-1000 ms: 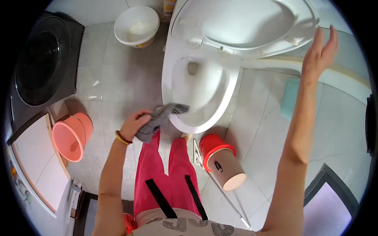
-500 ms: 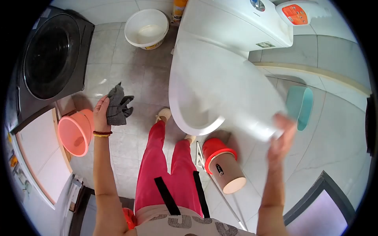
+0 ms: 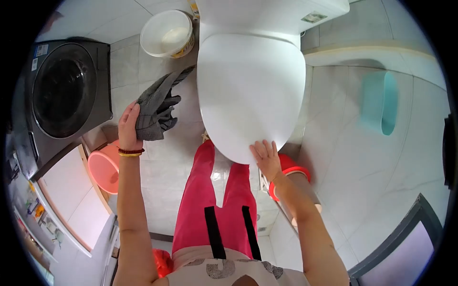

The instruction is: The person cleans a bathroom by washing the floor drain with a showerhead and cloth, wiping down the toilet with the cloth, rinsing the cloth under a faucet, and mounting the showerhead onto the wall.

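Observation:
My left hand point(image 3: 129, 127) grips a crumpled grey cloth point(image 3: 157, 107), which hangs over the floor to the left of the toilet. The white toilet lid point(image 3: 252, 90) lies down flat and hides the bowl. On the lid's front edge rests my right hand point(image 3: 266, 159), palm down with its fingers spread and holding nothing.
A white bucket point(image 3: 167, 34) stands at the back left, beside a dark front-loading washing machine point(image 3: 64, 90). A pink bucket point(image 3: 104, 167) is by the cabinet. Right of the toilet are a red bucket point(image 3: 290, 170) and a light blue bin point(image 3: 380, 102).
The toilet lid has come down from raised to closed, and my right hand has moved down with it to its front edge. My left hand has moved the cloth away from the bowl's rim.

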`<state>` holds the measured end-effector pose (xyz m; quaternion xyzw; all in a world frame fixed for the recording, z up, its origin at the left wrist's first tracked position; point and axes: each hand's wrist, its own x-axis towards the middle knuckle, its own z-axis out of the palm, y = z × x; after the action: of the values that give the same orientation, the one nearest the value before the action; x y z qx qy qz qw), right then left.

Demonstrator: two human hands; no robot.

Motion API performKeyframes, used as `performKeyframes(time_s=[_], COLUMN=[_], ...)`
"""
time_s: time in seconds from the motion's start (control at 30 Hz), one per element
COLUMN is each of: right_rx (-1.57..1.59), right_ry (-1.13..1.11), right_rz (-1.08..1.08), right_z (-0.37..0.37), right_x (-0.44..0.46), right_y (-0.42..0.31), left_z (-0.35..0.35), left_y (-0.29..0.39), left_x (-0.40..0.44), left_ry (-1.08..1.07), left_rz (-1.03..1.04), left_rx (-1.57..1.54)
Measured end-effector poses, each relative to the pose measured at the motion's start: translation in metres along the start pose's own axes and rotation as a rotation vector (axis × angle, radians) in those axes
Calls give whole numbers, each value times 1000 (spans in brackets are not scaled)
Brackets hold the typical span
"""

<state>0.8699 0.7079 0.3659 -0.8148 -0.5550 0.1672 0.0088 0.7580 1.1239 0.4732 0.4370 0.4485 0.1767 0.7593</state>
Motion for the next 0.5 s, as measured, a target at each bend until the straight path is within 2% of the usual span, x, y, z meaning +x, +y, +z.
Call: performKeyframes(time_s=[0.03,0.13,0.2,0.27,0.47,0.5], right_rx=[-122,-1,46,271,471,587], right_ry=[42,-21,-58,-52,-14,98], right_rz=[-47,-47,8,321,357,372], right_z=[10,11,9,3,13,14], right_x=[1,4,2,-1,-10,-10], right_y=[4,11,8,4,0,4], left_z=[3,11,6,4,8,9], left_y=[2,2,-3,-5,-15,-13], left_x=[-2,-5,-1,0,-7,-9], left_ry=[-1,21,0,29,91,128], left_rz=[-4,1,-2,1,-27,-36], left_rx=[14,36,12,45,24,27])
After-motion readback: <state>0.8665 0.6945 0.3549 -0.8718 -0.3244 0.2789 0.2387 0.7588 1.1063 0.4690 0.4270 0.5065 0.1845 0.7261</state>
